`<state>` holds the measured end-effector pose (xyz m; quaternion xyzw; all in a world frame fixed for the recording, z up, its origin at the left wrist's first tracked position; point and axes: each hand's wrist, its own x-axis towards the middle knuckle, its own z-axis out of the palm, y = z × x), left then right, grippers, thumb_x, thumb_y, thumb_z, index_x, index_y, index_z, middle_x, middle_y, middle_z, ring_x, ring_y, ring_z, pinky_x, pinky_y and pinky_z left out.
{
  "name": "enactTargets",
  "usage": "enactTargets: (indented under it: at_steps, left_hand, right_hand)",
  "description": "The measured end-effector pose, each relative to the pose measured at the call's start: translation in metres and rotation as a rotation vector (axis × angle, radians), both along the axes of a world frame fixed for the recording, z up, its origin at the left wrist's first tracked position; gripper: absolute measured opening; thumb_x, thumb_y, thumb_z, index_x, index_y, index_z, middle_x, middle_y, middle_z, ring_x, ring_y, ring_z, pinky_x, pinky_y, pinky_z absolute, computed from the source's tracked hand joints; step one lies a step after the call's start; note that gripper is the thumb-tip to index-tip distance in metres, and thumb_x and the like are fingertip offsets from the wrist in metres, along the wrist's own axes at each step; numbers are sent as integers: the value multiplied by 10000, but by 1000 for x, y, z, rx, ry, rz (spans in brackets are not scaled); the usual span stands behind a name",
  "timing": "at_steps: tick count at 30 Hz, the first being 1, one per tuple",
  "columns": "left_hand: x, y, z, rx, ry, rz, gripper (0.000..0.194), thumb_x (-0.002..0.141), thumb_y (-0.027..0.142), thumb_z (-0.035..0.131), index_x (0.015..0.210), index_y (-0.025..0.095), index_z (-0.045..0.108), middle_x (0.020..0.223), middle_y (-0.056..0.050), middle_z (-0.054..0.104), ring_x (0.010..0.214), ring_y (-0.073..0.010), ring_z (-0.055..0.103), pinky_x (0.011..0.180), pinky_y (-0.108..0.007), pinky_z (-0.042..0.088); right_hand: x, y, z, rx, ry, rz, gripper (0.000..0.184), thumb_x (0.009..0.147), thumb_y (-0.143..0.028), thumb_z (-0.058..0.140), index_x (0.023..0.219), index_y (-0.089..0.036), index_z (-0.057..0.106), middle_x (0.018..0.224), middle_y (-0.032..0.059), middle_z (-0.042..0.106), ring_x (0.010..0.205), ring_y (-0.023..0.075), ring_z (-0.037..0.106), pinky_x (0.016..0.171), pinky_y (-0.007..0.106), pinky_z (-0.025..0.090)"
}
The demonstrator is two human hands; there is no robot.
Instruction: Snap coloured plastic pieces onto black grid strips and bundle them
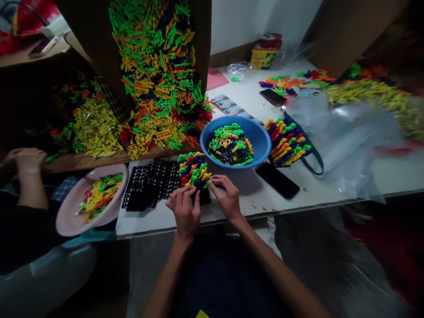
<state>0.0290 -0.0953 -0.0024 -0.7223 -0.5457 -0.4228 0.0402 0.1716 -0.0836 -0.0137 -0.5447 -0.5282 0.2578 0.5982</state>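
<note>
My left hand (184,209) and my right hand (226,195) rest at the near edge of a white table (331,185), fingers curled round a black grid tray (202,197). That tray is packed with a bundle of small coloured plastic pieces (192,169) standing upright in it. My left hand grips the tray's near left side. My right hand pinches its right side, fingertips touching the yellow pieces. Just behind stands a blue bowl (259,138) holding more loose coloured pieces.
Empty black grid trays (149,183) lie left of my hands. A pink bowl (74,205) of pieces sits at far left by another person's arm (29,176). A big heap of pieces (159,79) spills from a cardboard box. A phone (277,180), a filled tray (287,142) and clear bags (347,137) lie right.
</note>
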Motion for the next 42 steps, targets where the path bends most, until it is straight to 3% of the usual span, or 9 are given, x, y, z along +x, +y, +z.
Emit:
enactTargets:
  at_steps: [8, 16, 23, 26, 28, 32, 36, 42]
  left_hand:
    - [10, 4, 8, 6, 54, -25, 96, 895, 222, 638, 984, 216, 673, 998, -63, 684, 1016, -219, 553, 918, -387, 315]
    - [14, 4, 8, -70, 108, 61, 150, 935, 288, 577, 998, 189, 671, 908, -75, 643, 914, -225, 528, 865, -371, 320]
    - [10, 14, 15, -25, 158, -30, 134, 906, 316, 634, 983, 232, 703, 945, -57, 669, 942, -217, 567, 886, -398, 327]
    - [3, 19, 13, -1, 110, -112, 182, 896, 289, 646, 1057, 229, 708, 1021, -76, 664, 980, -215, 564, 876, -371, 399]
    - [-2, 21, 11, 6, 100, -183, 234, 897, 246, 637, 1122, 218, 697, 1029, -84, 662, 989, -210, 555, 881, -353, 443]
    - [-11, 22, 11, 6, 97, -251, 271, 893, 194, 633, 1158, 223, 687, 966, -68, 673, 952, -199, 551, 887, -342, 471]
    - [-15, 25, 13, 23, 125, -265, 281, 892, 187, 632, 1166, 232, 677, 938, -57, 689, 910, -195, 552, 862, -342, 476]
    - [-14, 26, 15, 23, 166, -256, 252, 884, 167, 640, 1131, 207, 665, 995, -75, 684, 946, -201, 572, 861, -351, 486]
  right_hand:
    - [9, 5, 4, 33, -154, 70, 143, 927, -322, 606, 941, -205, 687, 1011, 64, 702, 955, 186, 680, 851, 323, 567]
    - [16, 3, -2, 72, -162, 105, 148, 930, -319, 613, 983, -216, 704, 1040, 64, 722, 973, 195, 692, 859, 320, 561]
    - [13, 7, -2, 82, -159, 134, 161, 933, -307, 598, 1046, -239, 689, 1091, 59, 692, 1046, 199, 663, 938, 352, 540]
    - [7, 1, -12, 3, -63, 61, 326, 902, -321, 617, 1216, -236, 589, 1223, 84, 613, 1018, 191, 653, 837, 329, 571]
    - [-1, -6, -24, -64, -60, 10, 325, 889, -315, 625, 1195, -218, 572, 1155, 82, 623, 962, 190, 643, 804, 332, 569]
    - [-22, -13, -42, -193, -348, 37, 163, 909, -320, 621, 1003, -191, 655, 961, 84, 683, 958, 247, 604, 871, 401, 523]
    - [-32, -4, -47, -252, -569, 17, 233, 957, -340, 563, 1074, -174, 679, 1039, 113, 707, 1000, 275, 589, 886, 412, 491]
    - [-31, 5, -54, -234, -705, 36, 275, 977, -362, 525, 1088, -171, 688, 1078, 109, 715, 1028, 279, 582, 901, 400, 463]
